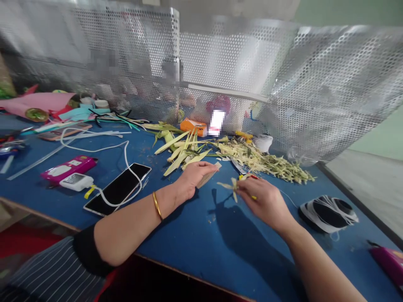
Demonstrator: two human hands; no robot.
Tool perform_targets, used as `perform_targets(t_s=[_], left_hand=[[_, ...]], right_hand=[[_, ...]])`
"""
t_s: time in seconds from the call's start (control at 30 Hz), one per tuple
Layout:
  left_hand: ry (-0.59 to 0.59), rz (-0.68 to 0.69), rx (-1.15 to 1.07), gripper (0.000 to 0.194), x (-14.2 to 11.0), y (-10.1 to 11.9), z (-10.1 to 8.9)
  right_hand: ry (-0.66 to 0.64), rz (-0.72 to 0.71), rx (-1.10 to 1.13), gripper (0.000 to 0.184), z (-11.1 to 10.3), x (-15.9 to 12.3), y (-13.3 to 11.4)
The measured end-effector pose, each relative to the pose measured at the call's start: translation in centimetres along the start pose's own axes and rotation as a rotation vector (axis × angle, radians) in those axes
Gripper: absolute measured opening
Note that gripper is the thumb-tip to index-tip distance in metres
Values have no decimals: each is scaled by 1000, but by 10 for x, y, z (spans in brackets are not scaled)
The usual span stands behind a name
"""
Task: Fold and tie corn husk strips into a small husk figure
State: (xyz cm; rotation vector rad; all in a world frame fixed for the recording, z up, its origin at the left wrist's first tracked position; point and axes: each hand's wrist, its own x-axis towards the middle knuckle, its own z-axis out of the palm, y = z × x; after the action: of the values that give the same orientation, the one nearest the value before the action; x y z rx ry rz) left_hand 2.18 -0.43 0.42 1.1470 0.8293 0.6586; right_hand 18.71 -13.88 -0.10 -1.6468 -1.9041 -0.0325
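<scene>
My left hand (192, 178) is closed on a flat, pale strip (208, 177), pinched between thumb and fingers. To its right, my right hand (266, 199) pinches a small star-shaped piece of pale husk (234, 185) at the fingertips. Yellow and red parts show around the right fingers, and a metal blade (237, 166) lies just beyond them; I cannot tell whether they are one tool or whether the hand holds it. Long pale-green husk leaves (179, 153) lie beyond my left hand. A heap of small cut husk pieces (283, 167) spreads behind my right hand.
A black-and-white thread spool (327, 213) sits at the right. On the left, a white cable (126, 155) loops over a dark phone (121, 188) near a magenta box (69, 168). Perforated metal panels (220, 63) stand behind the blue table (189, 239). An orange object (192, 126) rests against them.
</scene>
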Motion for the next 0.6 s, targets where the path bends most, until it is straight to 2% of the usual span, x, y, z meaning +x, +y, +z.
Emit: perform_targets(t_s=[0.07, 0.13, 0.17, 0.27, 0.33, 0.47, 0.6], left_hand=[[-23, 0, -22, 13, -2, 0, 1], [-75, -8, -39, 14, -7, -2, 4], [-97, -10, -39, 15, -9, -4, 6], [-157, -33, 3, 20, -19, -11, 15], [-211, -24, 52, 22, -25, -15, 19], [-278, 11, 136, 27, -29, -20, 22], [-298, -7, 184, 25, -26, -20, 19]], right_hand=[[-141, -164, -83, 23, 1, -2, -7], [-181, -152, -34, 24, 4, -3, -14], [-141, -79, 31, 25, 6, -3, -16], [92, 250, 313, 30, 12, -2, -19], [168, 405, 501, 31, 15, 0, -19], [178, 514, 724, 28, 21, 1, -20], [239, 551, 718, 23, 19, 1, -17]])
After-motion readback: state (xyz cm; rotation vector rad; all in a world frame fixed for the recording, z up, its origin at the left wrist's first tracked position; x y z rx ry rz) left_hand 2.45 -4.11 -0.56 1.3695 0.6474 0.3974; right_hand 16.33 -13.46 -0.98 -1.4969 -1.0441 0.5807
